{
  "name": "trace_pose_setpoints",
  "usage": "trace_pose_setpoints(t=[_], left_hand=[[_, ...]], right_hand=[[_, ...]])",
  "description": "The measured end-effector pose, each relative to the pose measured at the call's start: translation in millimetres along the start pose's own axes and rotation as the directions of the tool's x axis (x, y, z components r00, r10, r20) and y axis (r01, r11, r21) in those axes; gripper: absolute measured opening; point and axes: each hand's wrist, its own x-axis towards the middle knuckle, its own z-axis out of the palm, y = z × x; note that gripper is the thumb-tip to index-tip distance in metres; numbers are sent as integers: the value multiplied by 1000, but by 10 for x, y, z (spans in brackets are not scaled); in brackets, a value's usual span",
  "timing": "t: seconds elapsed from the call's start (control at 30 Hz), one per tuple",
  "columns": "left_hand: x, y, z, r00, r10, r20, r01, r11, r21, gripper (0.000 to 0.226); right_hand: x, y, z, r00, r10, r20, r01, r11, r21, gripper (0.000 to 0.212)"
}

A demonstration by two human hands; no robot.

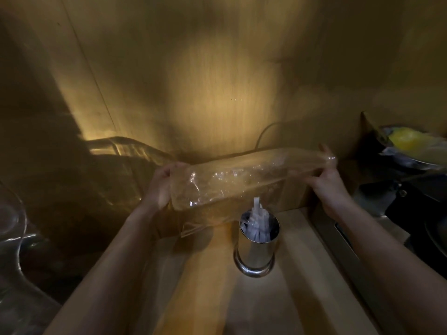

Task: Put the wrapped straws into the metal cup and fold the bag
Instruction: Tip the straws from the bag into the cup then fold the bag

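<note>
A clear plastic bag (242, 180) is stretched sideways in the air above the wooden counter (208, 274), looking empty and crinkled. My left hand (162, 183) grips its left end and my right hand (325, 176) grips its right end. Just below the bag stands a shiny metal cup (256, 247) on a round foot. White wrapped straws (257, 221) stand upright inside it, with a few tips poking above the rim.
A wooden wall rises behind the counter, and a thin cable (262, 135) curves along it. Clear curved glassware (14, 228) sits at the left. At the right are a dark machine (411, 201) and a tray with a yellow item (406, 141).
</note>
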Motion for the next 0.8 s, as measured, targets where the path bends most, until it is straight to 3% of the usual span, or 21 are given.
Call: trace_pose_setpoints(t=[0.07,0.2,0.3,0.37,0.47,0.53,0.6,0.67,0.73,0.8], left_hand=[[-9,3,9,999,-27,21,26,999,28,27],[35,18,-54,997,-26,75,22,999,49,31],[5,88,-25,996,22,81,-32,992,125,25],[1,142,11,994,107,37,-111,984,139,20],[18,277,65,972,216,-93,-207,973,98,22],[23,289,94,969,239,-64,-227,961,158,17],[-24,269,119,984,165,68,-177,947,269,15],[-65,254,103,982,178,65,-189,929,317,17],[-81,294,71,974,225,7,-217,930,297,10],[-88,331,32,968,245,48,-248,922,297,24]], right_hand=[[32,27,4,998,58,26,-59,998,35,90],[39,41,63,995,-9,99,2,997,76,43],[23,-43,127,991,-2,132,10,998,-59,20],[29,-152,124,998,2,58,-1,1000,-29,18],[18,-353,96,999,38,-15,-35,982,187,17],[7,-381,90,999,26,27,-30,988,148,14],[-32,-322,86,992,67,111,-79,992,103,10],[-60,-266,68,981,113,159,-134,982,130,13],[-59,-248,61,990,80,118,-91,992,92,14],[-43,-263,62,999,-34,41,34,999,3,15]])
